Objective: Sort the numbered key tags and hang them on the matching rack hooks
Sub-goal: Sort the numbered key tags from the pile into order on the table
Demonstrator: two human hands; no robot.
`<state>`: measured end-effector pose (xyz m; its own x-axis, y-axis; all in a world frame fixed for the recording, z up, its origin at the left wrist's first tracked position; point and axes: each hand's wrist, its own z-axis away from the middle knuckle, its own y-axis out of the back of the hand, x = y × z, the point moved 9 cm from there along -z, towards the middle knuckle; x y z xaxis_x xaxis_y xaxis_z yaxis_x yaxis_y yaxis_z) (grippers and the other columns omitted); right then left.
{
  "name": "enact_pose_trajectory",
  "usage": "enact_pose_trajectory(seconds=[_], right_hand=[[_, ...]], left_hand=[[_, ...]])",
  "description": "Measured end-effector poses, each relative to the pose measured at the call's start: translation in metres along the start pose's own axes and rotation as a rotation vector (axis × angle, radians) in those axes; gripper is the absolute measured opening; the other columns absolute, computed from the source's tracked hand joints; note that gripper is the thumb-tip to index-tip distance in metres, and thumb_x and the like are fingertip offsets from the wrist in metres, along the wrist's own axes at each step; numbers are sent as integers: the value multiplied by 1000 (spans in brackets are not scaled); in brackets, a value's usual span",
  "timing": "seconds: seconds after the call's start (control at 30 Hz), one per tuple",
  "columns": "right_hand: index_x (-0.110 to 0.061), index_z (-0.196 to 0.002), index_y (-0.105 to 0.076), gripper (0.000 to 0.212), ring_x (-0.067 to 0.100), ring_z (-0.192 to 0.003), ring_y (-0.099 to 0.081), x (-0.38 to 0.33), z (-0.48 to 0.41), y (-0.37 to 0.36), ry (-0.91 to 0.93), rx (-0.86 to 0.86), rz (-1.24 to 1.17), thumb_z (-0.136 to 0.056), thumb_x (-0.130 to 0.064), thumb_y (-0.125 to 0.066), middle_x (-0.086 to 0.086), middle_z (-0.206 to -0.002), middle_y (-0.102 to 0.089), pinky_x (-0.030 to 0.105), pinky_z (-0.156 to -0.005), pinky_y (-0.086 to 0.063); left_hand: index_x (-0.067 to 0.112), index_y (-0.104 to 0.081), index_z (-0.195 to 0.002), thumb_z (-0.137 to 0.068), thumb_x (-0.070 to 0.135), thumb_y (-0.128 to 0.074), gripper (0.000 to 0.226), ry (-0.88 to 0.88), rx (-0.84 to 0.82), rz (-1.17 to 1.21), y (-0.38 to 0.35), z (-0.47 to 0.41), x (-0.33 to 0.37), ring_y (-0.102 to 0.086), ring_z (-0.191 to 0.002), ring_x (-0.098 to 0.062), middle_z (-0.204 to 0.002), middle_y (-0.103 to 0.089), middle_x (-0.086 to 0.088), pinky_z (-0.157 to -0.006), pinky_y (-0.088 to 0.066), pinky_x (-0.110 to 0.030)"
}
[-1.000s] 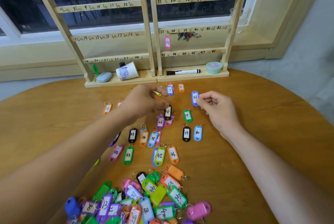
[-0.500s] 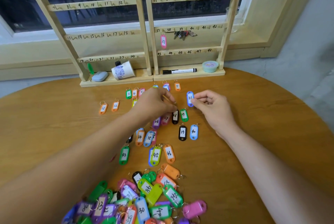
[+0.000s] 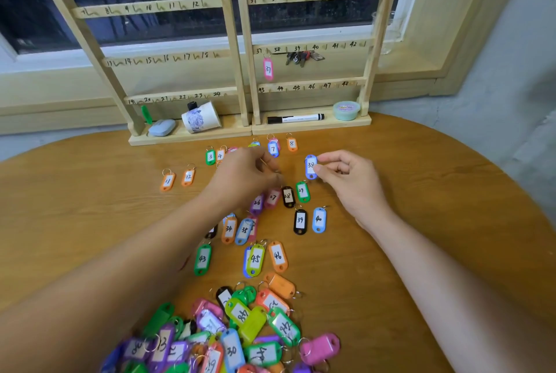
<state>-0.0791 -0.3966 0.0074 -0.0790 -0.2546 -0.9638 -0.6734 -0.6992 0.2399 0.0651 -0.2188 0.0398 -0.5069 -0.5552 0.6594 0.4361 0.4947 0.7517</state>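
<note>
black tag 28 (image 3: 288,196) now lies closer beside green tag 29 (image 3: 302,191), and the left hand (image 3: 240,175) has lifted off it.
the right hand (image 3: 349,180) pinches blue tag 38 (image 3: 311,165) between thumb and fingertips, the other fingers curled in; the long axis of the tag points away from the person, toward the rack (image 3: 247,42), and its ring is not clear to see. hook 38 (image 3: 278,52) lies ahead of this hand, higher and a little toward the left hand's side, just beside the hanging pink tag 37 (image 3: 268,69). the left hand is curled on a thin yellowish thing (image 3: 268,164) that i cannot identify, so i judge the right hand carries the tag forward and up.
</note>
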Motion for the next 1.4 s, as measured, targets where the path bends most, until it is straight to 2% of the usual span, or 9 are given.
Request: enact_pose_trajectory(seconds=[0.13, 0.23, 0.47, 0.67, 0.77, 1.0, 1.17, 1.33, 1.4], right_hand=[[-21, -111, -78, 19, 7, -88, -76, -2, 1, -1, 5, -6, 7, -93, -18, -82, -4, -91, -80, 16, -74, -55], [-22, -111, -78, 19, 8, -89, -76, -5, 3, -3, 19, -24, 25, -92, -18, -83, -4, -90, -80, 20, -77, -57], [-25, -103, -78, 18, 6, -80, -73, -16, 14, -17, 45, -87, 68, -90, -14, -84, -3, -86, -79, 20, -73, -55], [-28, -94, -75, 19, 0, -58, -57, -22, 35, -38, 30, -172, 208, -88, -13, -84, -7, -76, -73, 25, -62, -48], [-31, -93, -72, 17, 2, -52, -55, -26, 47, -49, 42, -201, 331, -89, -17, -82, -12, -71, -71, 27, -58, -43], [-29, -93, -70, 16, 0, -61, -62, -32, 63, -58, 65, -200, 561, -88, -21, -82, -19, -68, -69, 16, -51, -39], [-30, -96, -70, 16, 1, -64, -64, -37, 66, -57, 97, -200, 641, -87, -23, -81, -13, -65, -69, 23, -56, -45], [-30, -93, -70, 13, 5, -63, -62, -39, 63, -49, 93, -185, 582, -89, -27, -82, -9, -65, -67, 22, -56, -44], [-30, -89, -70, 10, 7, -58, -57, -47, 61, -41, 136, -136, 494, -93, -26, -79, -6, -64, -64, 23, -56, -41]], left_hand=[[29, -73, -92, -92, 29, -79, 5, 8, 71, 33, 27, 17, -14, -70, -70, -3, -77, -76, 8, -60, -54, -18], [26, -74, -92, -92, 28, -76, 2, 20, 109, 64, 47, 35, -29, -65, -68, 3, -77, -75, 9, -61, -47, -15], [26, -74, -93, -94, 29, -81, 8, 56, 115, 120, 65, 71, -66, -69, -71, -14, -80, -77, 8, -72, -54, -36], [21, -74, -95, -97, 23, -77, 4, 79, 123, 178, 74, 96, -81, -67, -65, -13, -77, -76, 3, -63, -51, -28], [19, -74, -95, -97, 22, -77, 5, 86, 114, 223, 75, 104, -85, -73, -72, -22, -78, -78, -2, -71, -55, -31], [22, -75, -93, -96, 23, -79, 5, 61, 127, 180, 77, 115, -88, -72, -70, -14, -78, -78, 4, -72, -56, -32], [26, -75, -92, -97, 30, -78, 7, 49, 148, 167, 81, 117, -87, -72, -73, -11, -79, -78, 7, -73, -56, -33], [26, -75, -92, -96, 31, -79, 8, 52, 149, 163, 82, 116, -88, -72, -74, -11, -79, -77, 7, -74, -57, -34], [25, -76, -92, -95, 31, -80, 8, 56, 171, 173, 85, 117, -89, -70, -70, -10, -80, -77, 7, -68, -54, -25]])
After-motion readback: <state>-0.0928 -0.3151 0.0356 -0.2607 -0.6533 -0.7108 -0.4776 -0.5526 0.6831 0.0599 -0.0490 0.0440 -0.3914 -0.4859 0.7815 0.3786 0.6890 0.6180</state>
